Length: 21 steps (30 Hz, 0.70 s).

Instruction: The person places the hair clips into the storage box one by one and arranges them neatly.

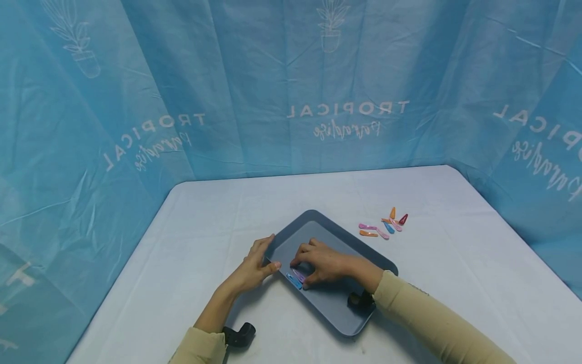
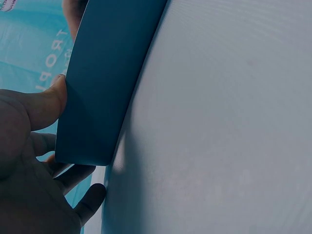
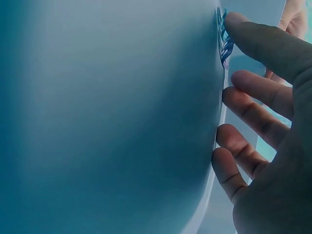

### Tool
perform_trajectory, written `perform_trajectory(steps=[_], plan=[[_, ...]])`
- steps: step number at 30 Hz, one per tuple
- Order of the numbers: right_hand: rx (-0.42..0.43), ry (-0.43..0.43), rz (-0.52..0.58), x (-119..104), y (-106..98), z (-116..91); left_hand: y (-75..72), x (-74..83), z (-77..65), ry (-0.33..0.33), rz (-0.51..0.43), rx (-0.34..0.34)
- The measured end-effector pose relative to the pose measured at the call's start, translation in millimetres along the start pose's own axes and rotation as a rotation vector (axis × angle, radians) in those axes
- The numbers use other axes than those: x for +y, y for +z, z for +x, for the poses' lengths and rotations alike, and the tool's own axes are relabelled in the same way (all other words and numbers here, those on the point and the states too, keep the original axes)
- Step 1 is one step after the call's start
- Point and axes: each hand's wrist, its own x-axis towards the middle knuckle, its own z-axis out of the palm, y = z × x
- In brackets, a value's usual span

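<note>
Snap hair clips lie between the thumb and fingers of a hand, inside a tray that stands on a table. Around the work hangs a blue curtain with pale potted-plant drawings and mirrored "TROPICAL Paradise" lettering. White cloth-like material covers the table. On it the gray rectangular tray sits at a slant, one corner toward the curtain. Two tan sleeves reach in from the near edge, with a black camera at the left wrist and another at the right. At the tray's left corner, the left hand has its thumb against one wall and its fingers spread along the adjoining side. Over the tray floor, the right hand is arched with a wide gap between thumb and fingertips; a blue clip and purple ones lie there near the tray's edge, the thumb beside them. Whether it pinches any clip, I cannot tell. Beyond the tray's right side, loose clips in orange, pink, blue and dark red are scattered on the table.
</note>
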Motion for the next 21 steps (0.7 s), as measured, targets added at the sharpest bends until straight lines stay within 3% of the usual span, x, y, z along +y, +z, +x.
perform_trajectory(steps=[12, 21], plan=[[0.035, 0.008, 0.097, 4, -14, -6, 0.4, -0.6, 0.8, 0.000, 0.002, 0.006], [0.131, 0.054, 0.064, 12, -37, -18, 0.2, -0.2, 0.4, -0.009, -0.009, 0.006]])
